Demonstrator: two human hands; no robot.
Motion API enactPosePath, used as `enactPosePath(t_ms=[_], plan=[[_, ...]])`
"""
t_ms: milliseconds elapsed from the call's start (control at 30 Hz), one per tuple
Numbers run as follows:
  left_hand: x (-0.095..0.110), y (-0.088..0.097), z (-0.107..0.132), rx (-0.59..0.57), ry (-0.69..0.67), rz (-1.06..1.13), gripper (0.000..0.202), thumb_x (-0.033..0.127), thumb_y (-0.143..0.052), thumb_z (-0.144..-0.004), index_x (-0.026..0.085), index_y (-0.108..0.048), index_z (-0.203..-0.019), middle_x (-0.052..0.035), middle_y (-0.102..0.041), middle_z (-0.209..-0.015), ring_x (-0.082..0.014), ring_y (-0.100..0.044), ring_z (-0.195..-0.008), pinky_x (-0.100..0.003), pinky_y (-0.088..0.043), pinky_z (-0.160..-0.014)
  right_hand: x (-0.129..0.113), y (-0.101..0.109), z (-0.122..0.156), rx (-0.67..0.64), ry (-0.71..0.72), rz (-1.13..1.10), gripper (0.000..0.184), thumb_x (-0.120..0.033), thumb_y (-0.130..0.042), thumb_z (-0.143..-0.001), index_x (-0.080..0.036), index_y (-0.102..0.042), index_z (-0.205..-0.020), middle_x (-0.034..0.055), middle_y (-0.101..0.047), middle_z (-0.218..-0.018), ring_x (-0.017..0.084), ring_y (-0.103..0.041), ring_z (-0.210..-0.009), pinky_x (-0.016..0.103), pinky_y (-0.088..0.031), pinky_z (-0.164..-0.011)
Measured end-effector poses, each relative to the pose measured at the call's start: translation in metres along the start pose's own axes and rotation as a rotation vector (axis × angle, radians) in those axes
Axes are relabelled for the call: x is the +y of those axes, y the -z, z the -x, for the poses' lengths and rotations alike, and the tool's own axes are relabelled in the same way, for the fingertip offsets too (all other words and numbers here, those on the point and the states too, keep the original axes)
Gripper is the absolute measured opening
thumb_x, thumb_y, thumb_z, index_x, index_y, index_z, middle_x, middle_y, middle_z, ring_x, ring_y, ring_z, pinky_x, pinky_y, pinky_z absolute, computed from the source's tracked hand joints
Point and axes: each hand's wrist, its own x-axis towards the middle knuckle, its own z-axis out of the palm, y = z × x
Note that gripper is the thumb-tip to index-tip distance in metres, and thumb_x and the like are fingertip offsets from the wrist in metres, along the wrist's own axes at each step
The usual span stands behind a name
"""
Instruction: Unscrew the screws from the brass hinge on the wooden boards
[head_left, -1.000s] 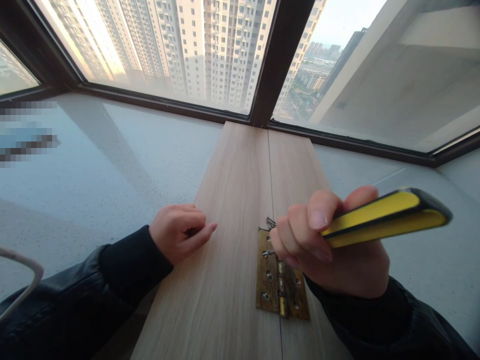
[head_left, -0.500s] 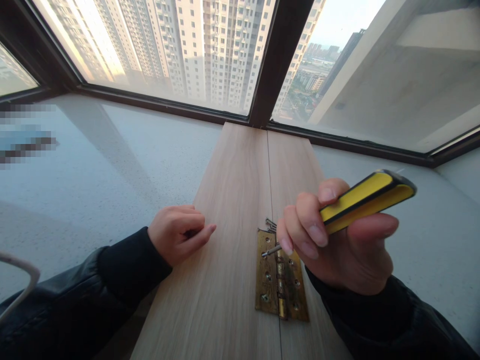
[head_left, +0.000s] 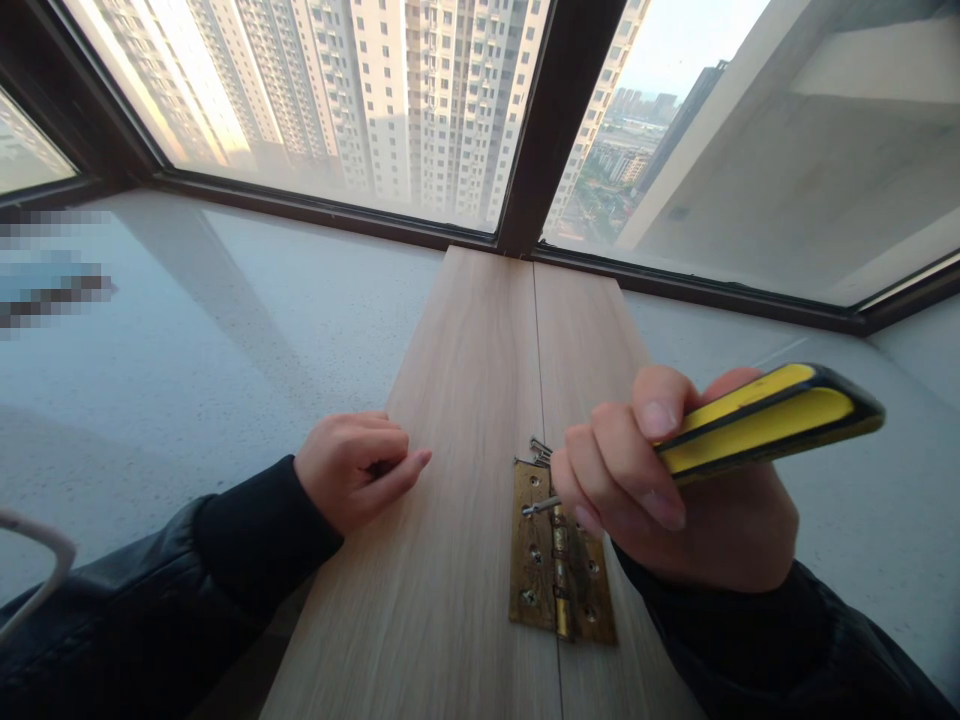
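Observation:
My right hand (head_left: 675, 500) is wrapped round the yellow and black handle of a screwdriver (head_left: 757, 425). Its shaft slants down to the left, and the tip meets a screw position on the left leaf of a brass hinge (head_left: 546, 570). That hinge lies open flat across the seam between two wooden boards, and my fingers hide part of its right leaf. Screw heads show in the lower left holes. Several loose screws (head_left: 538, 450) lie at the hinge's far edge. Curled loosely, my left hand (head_left: 360, 470) rests on the left board (head_left: 450, 400) with nothing visible in it.
The boards reach to a dark window frame (head_left: 517, 150) at the back. A pale speckled sill (head_left: 225, 300) spreads on both sides. A light-coloured cable or tube (head_left: 45, 535) bends in at the left edge, near my left sleeve.
My right hand has rolled round with the screwdriver, and the handle's end has swung lower and to the right. The tip stays at the same spot on the hinge. My left hand is still.

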Motion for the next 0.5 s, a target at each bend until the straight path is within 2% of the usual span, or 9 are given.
enactPosePath(t_ms=[100, 167, 233, 367, 433, 500], plan=[[0.000, 0.000, 0.000, -0.003, -0.005, 0.001, 0.043, 0.021, -0.051, -0.082, 0.016, -0.027, -0.047, 0.0051, -0.024, -0.048, -0.0075, -0.025, -0.047, -0.025, -0.021, -0.048, -0.002, -0.004, 0.001, 0.024, -0.025, -0.035, 0.041, -0.063, -0.048, -0.080, -0.022, -0.055, -0.081, -0.0031, -0.042, -0.060, 0.009, -0.036, -0.044, 0.026, -0.033, -0.043], [0.000, 0.000, 0.000, -0.004, -0.003, 0.003, 0.043, 0.021, -0.052, -0.082, 0.016, -0.028, -0.047, 0.0051, -0.024, -0.048, -0.0075, -0.025, -0.047, -0.025, -0.021, -0.048, 0.000, -0.005, 0.001, 0.038, -0.021, -0.036, 0.040, -0.060, -0.057, -0.076, -0.022, -0.052, -0.087, -0.0029, -0.042, -0.074, 0.007, -0.036, -0.046, 0.025, -0.031, -0.043], [0.000, 0.000, 0.000, 0.001, 0.001, 0.007, 0.043, 0.021, -0.052, -0.082, 0.015, -0.028, -0.047, 0.0051, -0.024, -0.048, -0.0074, -0.026, -0.047, -0.025, -0.022, -0.048, 0.002, -0.005, 0.001, 0.010, 0.027, -0.015, 0.035, -0.052, -0.063, -0.076, -0.022, -0.050, -0.090, -0.0027, -0.038, -0.082, 0.006, -0.040, -0.050, 0.024, -0.034, -0.044], [-0.001, 0.000, 0.000, 0.007, -0.003, 0.008, 0.043, 0.021, -0.052, -0.082, 0.016, -0.028, -0.047, 0.0051, -0.023, -0.048, -0.0077, -0.025, -0.047, -0.025, -0.022, -0.048, 0.008, -0.002, -0.001, 0.049, 0.115, 0.018, 0.034, -0.053, -0.052, -0.085, -0.021, -0.059, -0.091, -0.0009, -0.041, -0.075, 0.010, -0.048, -0.061, 0.024, -0.041, -0.051], [-0.001, 0.000, 0.000, 0.005, -0.008, 0.006, 0.043, 0.021, -0.052, -0.082, 0.016, -0.028, -0.046, 0.0052, -0.023, -0.048, -0.0079, -0.026, -0.047, -0.025, -0.022, -0.047, 0.010, 0.001, -0.003, 0.089, 0.102, 0.022, 0.035, -0.053, -0.046, -0.087, -0.023, -0.064, -0.089, -0.0004, -0.043, -0.067, 0.012, -0.049, -0.058, 0.025, -0.041, -0.050], [-0.001, 0.000, 0.000, 0.003, -0.011, 0.005, 0.043, 0.021, -0.052, -0.082, 0.016, -0.028, -0.046, 0.0052, -0.023, -0.048, -0.0079, -0.026, -0.047, -0.025, -0.022, -0.047, 0.009, 0.002, -0.003, 0.117, 0.063, 0.032, 0.028, -0.050, -0.048, -0.086, -0.029, -0.066, -0.088, -0.0010, -0.044, -0.063, 0.011, -0.046, -0.051, 0.025, -0.039, -0.045]])
